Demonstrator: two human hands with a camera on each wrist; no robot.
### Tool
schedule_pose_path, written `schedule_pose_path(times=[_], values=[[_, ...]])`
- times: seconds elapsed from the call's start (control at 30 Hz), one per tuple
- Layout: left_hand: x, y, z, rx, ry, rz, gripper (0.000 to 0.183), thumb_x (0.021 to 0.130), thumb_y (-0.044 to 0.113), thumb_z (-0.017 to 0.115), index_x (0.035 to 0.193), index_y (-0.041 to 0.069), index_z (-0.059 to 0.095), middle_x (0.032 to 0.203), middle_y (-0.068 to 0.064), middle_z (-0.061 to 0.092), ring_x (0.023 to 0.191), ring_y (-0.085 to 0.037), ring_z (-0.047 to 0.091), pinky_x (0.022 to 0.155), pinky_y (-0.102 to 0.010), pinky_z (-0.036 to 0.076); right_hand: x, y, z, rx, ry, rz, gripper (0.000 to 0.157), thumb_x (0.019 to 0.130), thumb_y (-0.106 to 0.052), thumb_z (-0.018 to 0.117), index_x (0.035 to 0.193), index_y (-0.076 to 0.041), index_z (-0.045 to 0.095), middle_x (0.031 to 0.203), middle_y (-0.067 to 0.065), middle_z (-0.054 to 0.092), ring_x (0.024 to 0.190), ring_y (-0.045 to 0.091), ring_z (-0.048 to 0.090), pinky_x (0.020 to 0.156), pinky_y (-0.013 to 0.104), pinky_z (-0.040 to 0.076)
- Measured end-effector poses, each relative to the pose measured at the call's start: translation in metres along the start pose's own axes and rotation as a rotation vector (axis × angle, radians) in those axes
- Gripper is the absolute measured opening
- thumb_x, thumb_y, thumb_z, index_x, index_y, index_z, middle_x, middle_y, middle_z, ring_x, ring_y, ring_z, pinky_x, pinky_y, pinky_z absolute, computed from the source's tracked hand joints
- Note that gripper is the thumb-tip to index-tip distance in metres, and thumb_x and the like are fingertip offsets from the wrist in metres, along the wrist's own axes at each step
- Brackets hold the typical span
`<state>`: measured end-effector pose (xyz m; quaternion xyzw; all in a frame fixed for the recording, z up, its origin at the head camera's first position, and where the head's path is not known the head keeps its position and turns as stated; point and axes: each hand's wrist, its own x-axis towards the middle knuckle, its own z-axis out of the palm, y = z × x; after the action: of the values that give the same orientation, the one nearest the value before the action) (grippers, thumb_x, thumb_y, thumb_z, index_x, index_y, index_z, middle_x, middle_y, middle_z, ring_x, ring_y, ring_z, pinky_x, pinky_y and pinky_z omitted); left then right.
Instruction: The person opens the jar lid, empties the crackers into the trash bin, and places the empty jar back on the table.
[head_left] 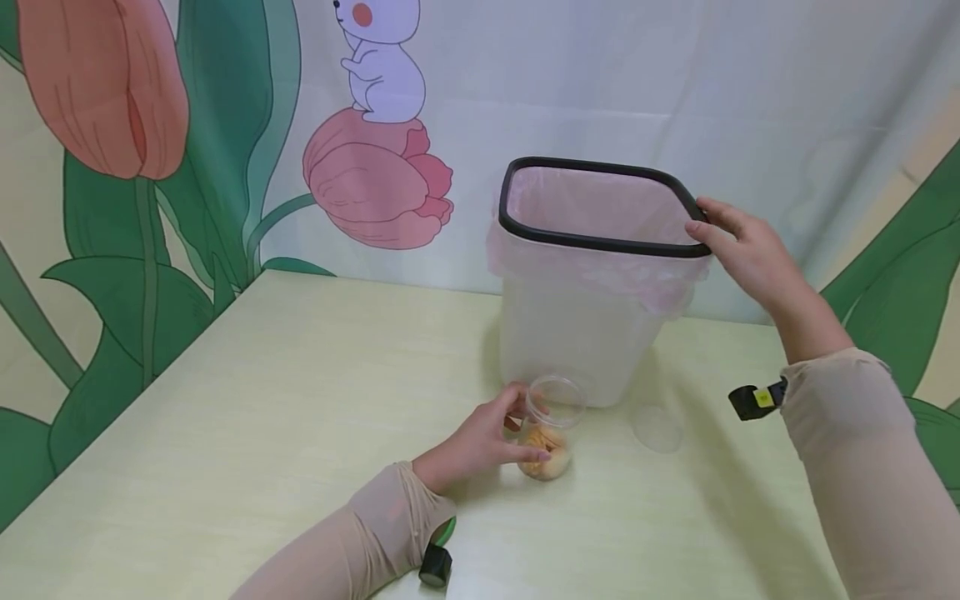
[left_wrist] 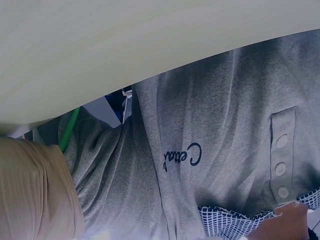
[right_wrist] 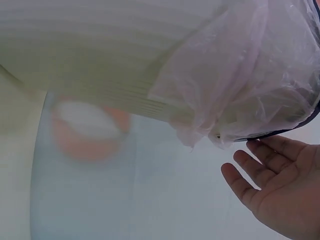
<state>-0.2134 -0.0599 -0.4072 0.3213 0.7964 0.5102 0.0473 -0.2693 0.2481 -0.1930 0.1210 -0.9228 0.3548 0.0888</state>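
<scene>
My left hand (head_left: 483,437) holds a clear plastic cup (head_left: 556,402) low over the table, thumb across its near side and fingers behind. A round cream-and-orange item (head_left: 545,454) shows in the cup's lower part. Just behind it stands a whitish trash bin (head_left: 573,321) with a black rim (head_left: 600,242) and a pinkish liner bag (head_left: 600,200) folded over its outside. My right hand (head_left: 757,250) pinches the rim's right corner, thumb on top. In the right wrist view, the other fingers (right_wrist: 240,182) extend loosely below the rim. The left wrist view shows neither hand.
A clear round lid (head_left: 657,429) lies flat on the pale table (head_left: 300,417), right of the bin. Behind the table hangs a curtain (head_left: 600,75) printed with tulips and a white animal. A person's grey shirt (left_wrist: 200,125) fills much of the left wrist view.
</scene>
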Motion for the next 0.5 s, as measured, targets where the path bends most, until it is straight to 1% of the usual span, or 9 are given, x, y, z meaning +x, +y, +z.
schedule_pose_path(times=[0.07,0.23,0.37,0.5], values=[[0.0008,0.0016,0.0007,0.0,-0.002,-0.005,0.061,0.077,0.016,0.081,0.125,0.008,0.044,0.118,-0.006,0.064,0.106,-0.021,0.059,0.092,-0.038,0.048,-0.0013,0.0009,-0.0008,0.004,-0.002,0.015,0.068,0.098,-0.051,0.04,0.153,-0.016,0.023,0.158,0.016,0.025,0.147,0.037,0.016,0.112,0.064,0.019],[0.0017,0.004,0.0027,0.014,-0.001,-0.01,0.062,0.078,0.017,0.08,0.126,0.007,0.043,0.117,-0.007,0.064,0.106,-0.021,0.059,0.092,-0.039,0.049,-0.003,0.0024,-0.0011,0.019,0.014,0.021,0.067,0.098,-0.051,0.042,0.153,-0.016,0.026,0.156,0.017,0.03,0.145,0.038,0.024,0.112,0.061,0.023],[0.0017,0.0045,0.003,0.026,0.0,-0.007,0.067,0.079,0.018,0.079,0.134,0.009,0.041,0.12,-0.007,0.064,0.107,-0.021,0.059,0.093,-0.04,0.048,-0.0022,0.0007,-0.0014,0.015,0.006,0.027,0.068,0.097,-0.051,0.043,0.153,-0.017,0.026,0.155,0.018,0.032,0.144,0.038,0.027,0.112,0.061,0.024],[0.0008,0.006,0.0016,0.005,-0.011,-0.027,0.073,0.079,0.017,0.079,0.139,0.011,0.039,0.122,-0.008,0.063,0.11,-0.022,0.058,0.096,-0.041,0.047,-0.0018,-0.0007,-0.0012,0.007,-0.013,0.038,0.068,0.097,-0.052,0.043,0.153,-0.018,0.024,0.155,0.018,0.031,0.143,0.038,0.028,0.112,0.061,0.024]])
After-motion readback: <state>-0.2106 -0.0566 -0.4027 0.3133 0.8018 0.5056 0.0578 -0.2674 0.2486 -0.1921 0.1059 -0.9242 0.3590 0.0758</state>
